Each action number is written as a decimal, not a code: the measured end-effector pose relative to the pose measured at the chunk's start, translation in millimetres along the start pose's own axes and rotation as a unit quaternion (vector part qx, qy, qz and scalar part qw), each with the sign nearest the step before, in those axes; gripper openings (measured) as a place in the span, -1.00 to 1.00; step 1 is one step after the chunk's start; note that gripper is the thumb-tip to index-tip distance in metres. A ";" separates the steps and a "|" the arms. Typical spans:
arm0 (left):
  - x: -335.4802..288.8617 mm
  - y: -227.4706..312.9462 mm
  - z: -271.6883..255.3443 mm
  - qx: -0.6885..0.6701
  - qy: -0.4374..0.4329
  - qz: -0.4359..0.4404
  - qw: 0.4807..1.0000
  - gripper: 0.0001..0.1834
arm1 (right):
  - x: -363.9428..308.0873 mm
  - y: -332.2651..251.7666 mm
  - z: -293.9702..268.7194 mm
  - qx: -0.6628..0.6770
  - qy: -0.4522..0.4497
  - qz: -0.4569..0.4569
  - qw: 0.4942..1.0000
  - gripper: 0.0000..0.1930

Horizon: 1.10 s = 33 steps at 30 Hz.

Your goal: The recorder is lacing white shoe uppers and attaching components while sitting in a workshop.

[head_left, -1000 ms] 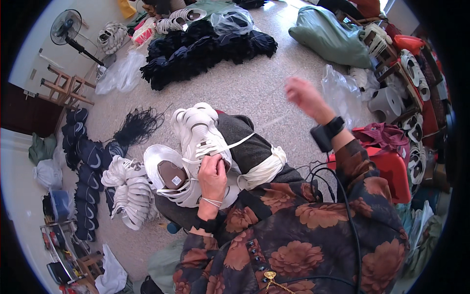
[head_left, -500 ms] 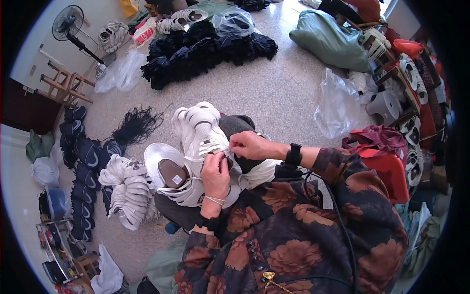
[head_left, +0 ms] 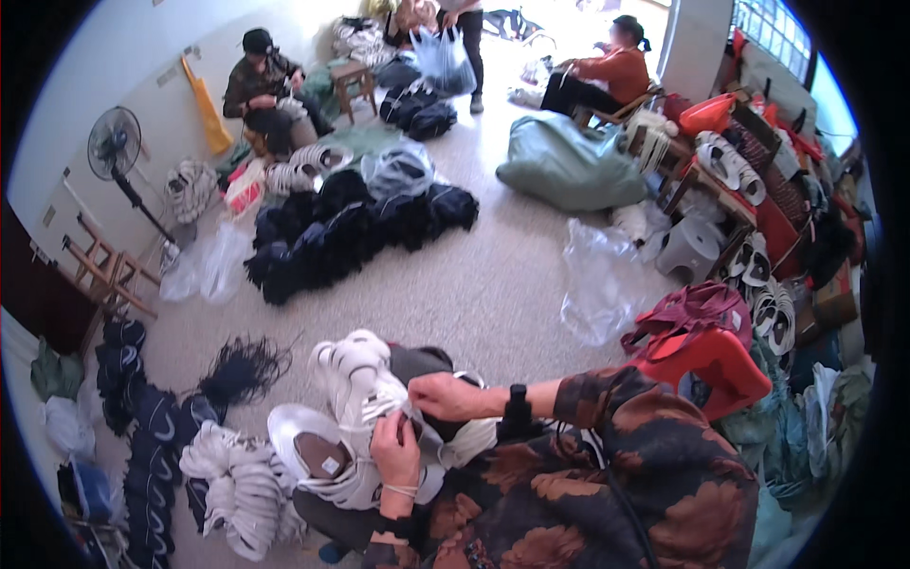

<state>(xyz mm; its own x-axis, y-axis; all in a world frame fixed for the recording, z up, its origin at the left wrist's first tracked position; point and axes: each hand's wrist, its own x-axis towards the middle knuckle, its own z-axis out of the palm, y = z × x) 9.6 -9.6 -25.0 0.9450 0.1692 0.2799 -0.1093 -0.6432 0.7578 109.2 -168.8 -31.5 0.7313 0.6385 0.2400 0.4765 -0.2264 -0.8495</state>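
Note:
White shoe uppers lie stacked across my lap, and the lace-up front of one upper [head_left: 365, 410] faces me. My left hand [head_left: 396, 450] is closed at the edge of its opening, with thumb and fingers pinching the upper. Close beside it, my right hand [head_left: 445, 396] is closed in a pinch at the white shoelace [head_left: 384, 403]; the fingers hide most of what they grip. Left of the hands lies another white upper [head_left: 318, 453] with a brown inside and a small white label. Below it hang more loose white laces.
A bundle of white uppers [head_left: 237, 484] and a row of dark uppers [head_left: 152, 455] lie at left, near black laces [head_left: 242, 370]. Farther off stand a dark pile [head_left: 360, 223], a green sack [head_left: 569, 166] and a fan [head_left: 116, 142]. A red stool [head_left: 711, 375] is at right. Several people are at the back.
The view has tilted up, so my hands appear lower and the people at the back have come into sight. Both hands stay close together on the same upper.

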 end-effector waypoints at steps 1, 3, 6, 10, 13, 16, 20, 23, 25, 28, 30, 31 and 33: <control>0.5 2.4 -0.4 -0.009 0.001 0.013 1.000 -0.77 | -1.9 -0.7 1.4 0.021 0.003 0.012 1.000 -0.88; 1.4 3.1 -1.5 0.001 -0.005 0.018 1.000 -0.78 | -2.0 -3.2 4.3 -0.004 -0.017 0.004 1.000 -0.87; 3.3 0.7 -0.6 -0.012 -0.008 0.014 1.000 -0.80 | -10.1 -3.7 5.0 0.000 -0.004 -0.019 1.000 -0.79; 7.1 0.6 3.5 -0.014 0.006 0.029 0.999 -0.82 | -19.9 -11.1 3.2 -0.035 -0.041 -0.007 0.999 -0.59; 8.9 -2.5 6.1 -0.027 0.011 0.028 0.999 -0.86 | -17.6 -11.8 15.5 -0.052 0.005 -0.004 0.999 -0.63; 4.8 -3.6 4.7 0.020 0.009 0.033 0.999 -0.86 | -17.1 -12.7 24.0 -0.069 0.007 0.009 0.998 -0.66; -1.5 0.1 -1.2 0.046 0.024 0.043 0.998 -0.89 | -16.9 -15.7 27.7 -0.073 -0.008 -0.001 0.997 -0.68; -3.6 7.7 -29.2 0.135 -0.078 0.037 0.987 -0.94 | -13.5 -10.7 27.8 -0.068 0.008 0.015 0.998 -0.68; -12.6 7.1 -57.8 0.156 -0.164 0.022 0.974 -0.93 | -11.9 -7.8 19.6 -0.078 0.008 0.047 0.996 -0.68; -31.7 -11.3 -88.7 0.071 -0.209 -0.048 0.974 -0.92 | -8.8 -8.1 11.5 -0.071 -0.003 0.032 0.997 -0.66; -44.7 -19.3 -90.2 -0.007 -0.185 -0.083 0.979 -0.89 | -7.7 -16.1 6.2 -0.046 0.008 0.034 0.998 -0.68; -48.1 -18.0 -89.4 -0.056 -0.191 -0.112 0.973 -0.90 | -5.3 -25.2 0.7 -0.031 0.014 0.063 0.997 -0.75; -53.1 -16.6 -83.0 -0.176 -0.178 -0.200 0.947 -0.94 | 1.4 -15.1 -0.5 -0.073 0.060 0.031 0.995 -0.82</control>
<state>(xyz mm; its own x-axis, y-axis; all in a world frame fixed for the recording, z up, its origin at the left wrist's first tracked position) -64.4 54.0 -3.4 0.9697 0.0450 -0.2402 0.2430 -0.2816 0.9283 103.3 -164.9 -18.1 0.8110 0.5286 0.2507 0.4872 -0.3731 -0.7896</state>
